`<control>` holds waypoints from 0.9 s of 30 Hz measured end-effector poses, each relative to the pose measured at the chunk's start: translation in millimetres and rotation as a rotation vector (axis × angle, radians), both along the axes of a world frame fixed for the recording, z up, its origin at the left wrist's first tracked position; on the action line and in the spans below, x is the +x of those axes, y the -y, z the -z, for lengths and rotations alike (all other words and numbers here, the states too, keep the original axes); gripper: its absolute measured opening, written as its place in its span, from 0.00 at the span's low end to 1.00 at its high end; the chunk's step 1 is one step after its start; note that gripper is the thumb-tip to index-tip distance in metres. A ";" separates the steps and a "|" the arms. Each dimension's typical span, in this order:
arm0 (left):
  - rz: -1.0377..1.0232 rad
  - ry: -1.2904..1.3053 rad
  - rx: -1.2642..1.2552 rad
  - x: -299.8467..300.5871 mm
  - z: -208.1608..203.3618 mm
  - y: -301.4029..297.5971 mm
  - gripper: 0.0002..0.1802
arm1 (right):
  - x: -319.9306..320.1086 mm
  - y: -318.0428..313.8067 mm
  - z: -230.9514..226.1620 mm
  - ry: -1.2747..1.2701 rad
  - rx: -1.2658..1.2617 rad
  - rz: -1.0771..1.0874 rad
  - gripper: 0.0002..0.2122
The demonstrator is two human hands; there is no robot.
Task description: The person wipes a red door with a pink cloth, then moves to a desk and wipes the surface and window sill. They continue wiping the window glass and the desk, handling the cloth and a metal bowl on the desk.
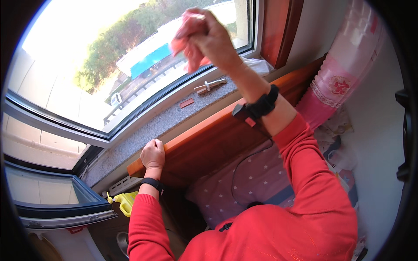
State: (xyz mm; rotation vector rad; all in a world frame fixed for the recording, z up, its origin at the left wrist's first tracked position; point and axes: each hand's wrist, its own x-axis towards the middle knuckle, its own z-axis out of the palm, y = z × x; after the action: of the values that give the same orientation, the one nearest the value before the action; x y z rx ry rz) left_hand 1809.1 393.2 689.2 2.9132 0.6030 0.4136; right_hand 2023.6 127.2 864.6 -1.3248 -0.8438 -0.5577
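My right hand point(217, 43) is raised in front of the large window pane point(143, 30), its fingers closed round a crumpled pink cloth point(191, 54). Whether the cloth touches the glass I cannot tell. Lower down on the left, my left hand point(153, 154) grips the end of the wooden headboard point(209, 135), fingers curled over its top edge. Between the headboard and the window runs a grey speckled stone sill point(152, 124). On it lie a small reddish-brown block point(187, 103) and a light-coloured clip-like piece point(210, 86).
A yellow spray bottle point(126, 202) is beside my left forearm. At the lower left an opened window sash point(56, 189) juts inward. A bed with star-patterned bedding point(248, 174) lies below the headboard. A tall pink wrapped column point(335, 78) stands at the right, by the wall point(379, 139).
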 end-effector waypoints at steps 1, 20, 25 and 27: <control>0.000 -0.006 0.000 -0.2 -0.1 0.3 0.22 | -25.4 -7.2 3.3 -0.113 0.045 -0.328 0.24; 0.465 0.124 -0.942 -156.2 -27.7 -4.4 0.11 | -236.3 -74.4 109.2 -1.013 -0.017 -1.107 0.04; 0.338 -0.040 -1.047 -304.7 -43.0 -8.0 0.07 | -241.7 -82.7 109.7 -1.246 -0.193 -0.796 0.13; 0.271 0.040 -0.911 -364.0 -37.7 -13.1 0.08 | -244.2 -98.9 117.5 -1.166 -0.124 -0.860 0.16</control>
State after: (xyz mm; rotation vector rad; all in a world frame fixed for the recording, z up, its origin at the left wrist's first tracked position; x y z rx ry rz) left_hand 1445.1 406.3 726.9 2.0571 0.2664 0.1057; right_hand 1779.3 226.1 747.1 -1.0047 -0.3629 0.8990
